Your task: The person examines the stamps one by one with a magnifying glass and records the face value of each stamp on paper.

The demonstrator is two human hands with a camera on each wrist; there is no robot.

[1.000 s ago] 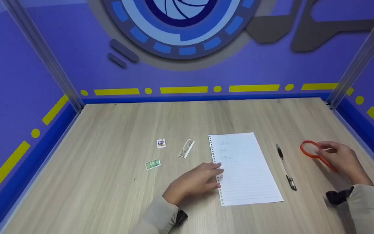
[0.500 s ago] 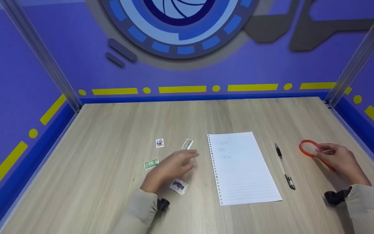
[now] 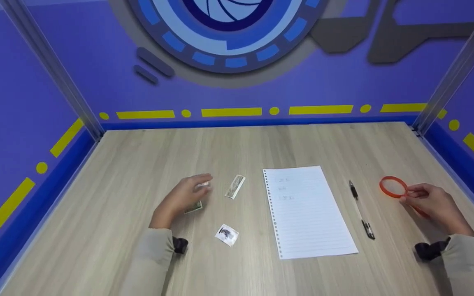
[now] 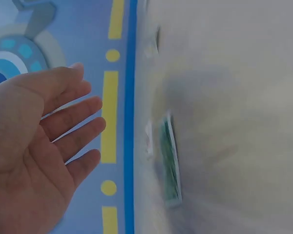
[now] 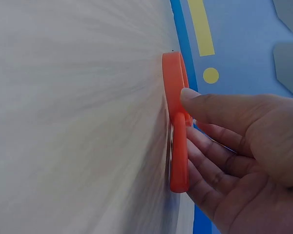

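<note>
My left hand (image 3: 181,198) hovers over two small stamps at the left, its fingers loosely extended and holding nothing. It partly covers the green stamp (image 3: 195,208) and the small white-edged stamp (image 3: 204,183) behind it. In the left wrist view the palm (image 4: 44,141) faces the camera, apart from the green stamp (image 4: 170,163). Over at the right, my right hand (image 3: 435,204) pinches an orange-red magnifying glass (image 3: 397,196) where ring meets handle. The right wrist view has the thumb on the ring and the handle (image 5: 179,158) pointing down beside the fingers.
A long narrow stamp (image 3: 235,186) and a stamp with a dark figure (image 3: 226,234) lie mid-table. A lined sheet (image 3: 311,222) with faint writing lies right of them. Beside it is a black-and-clear pen (image 3: 360,209). Blue-purple panels (image 3: 237,96) enclose the table.
My left hand has moved left from the sheet's edge to above the stamps. The dark-figure stamp now shows on the table where that hand passed. The right hand has shifted its hold on the magnifying glass slightly.
</note>
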